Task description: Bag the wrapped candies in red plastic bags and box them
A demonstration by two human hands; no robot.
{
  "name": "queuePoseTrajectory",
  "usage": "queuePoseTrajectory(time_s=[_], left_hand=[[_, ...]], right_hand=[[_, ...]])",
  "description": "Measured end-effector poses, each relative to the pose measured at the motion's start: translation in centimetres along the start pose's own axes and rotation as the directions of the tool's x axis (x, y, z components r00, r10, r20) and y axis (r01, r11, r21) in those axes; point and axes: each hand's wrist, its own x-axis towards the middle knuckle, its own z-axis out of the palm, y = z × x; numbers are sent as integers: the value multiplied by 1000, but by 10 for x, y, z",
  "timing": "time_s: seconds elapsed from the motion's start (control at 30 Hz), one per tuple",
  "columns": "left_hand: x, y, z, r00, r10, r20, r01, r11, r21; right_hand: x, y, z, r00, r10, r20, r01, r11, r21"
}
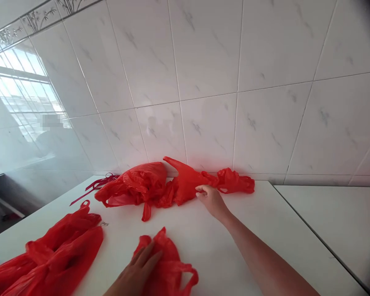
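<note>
My left hand lies with its fingers stretched out on a crumpled red plastic bag at the front of the table. A loop handle of this bag sticks out to the right. Farther back, my right hand is closed at the edge of another red plastic bag, thumb and forefinger pinching it. That bag belongs to a row of crumpled red bags along the wall, between a bulky red bundle on its left and a smaller red clump on its right.
More red bags lie heaped at the front left of the white table. Dark red ribbon rests at the back left. A tiled wall borders the back. A second white surface adjoins on the right, past a dark seam.
</note>
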Motion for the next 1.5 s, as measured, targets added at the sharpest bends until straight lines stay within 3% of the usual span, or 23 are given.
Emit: queuePoseTrajectory(time_s=[0.1, 0.23, 0.37, 0.47, 0.57, 0.67, 0.8, 0.9, 1.0, 1.1, 1.23, 1.37, 1.43, 1.5], left_hand=[[15, 34, -3, 995, -13, 101, 16, 999, -33], [46, 65, -4, 980, 141, 140, -129, 987, -93], [86, 82, 7, 950, 303, 81, -296, 951, -92], [112, 85, 17, 928, 371, -24, -372, 926, -71], [122, 81, 25, 913, 399, -82, -404, 912, -66], [121, 74, 29, 908, 401, -123, -412, 908, -78], [117, 68, 34, 889, 379, -257, -415, 904, -105], [118, 68, 34, 835, 413, -362, -466, 882, -68], [120, 77, 35, 751, 487, -446, -568, 821, -60], [116, 94, 38, 718, 504, -480, -622, 775, -115], [106, 122, 42, 730, 439, -524, -613, 759, -219], [96, 143, 41, 772, 264, -578, -540, 753, -377], [92, 152, 43, 827, 189, -530, -499, 681, -536], [85, 160, 44, 906, 158, -392, -416, 498, -761]], right_hand=[[-10, 4, -20, 980, 17, -199, -26, 999, -44], [-17, 30, -52, 881, 124, -457, -183, 979, -88], [-13, 60, -61, 811, 284, -512, -351, 935, -37], [-7, 68, -46, 850, 343, -400, -369, 929, 13], [2, 63, -25, 937, 293, -190, -288, 956, 50], [8, 54, -13, 968, 243, -59, -238, 968, 81], [-2, 47, -24, 945, 309, -108, -300, 950, 89], [-29, 46, -40, 916, 380, -132, -366, 923, 118], [-64, 43, -53, 894, 442, -77, -424, 889, 173], [-96, 39, -62, 879, 475, 24, -466, 849, 251], [-126, 30, -76, 862, 488, 134, -503, 797, 335], [-147, 15, -84, 835, 415, 360, -536, 760, 367], [-154, 4, -79, 838, 334, 432, -509, 765, 394], [-157, -7, -68, 871, 282, 402, -452, 780, 432]])
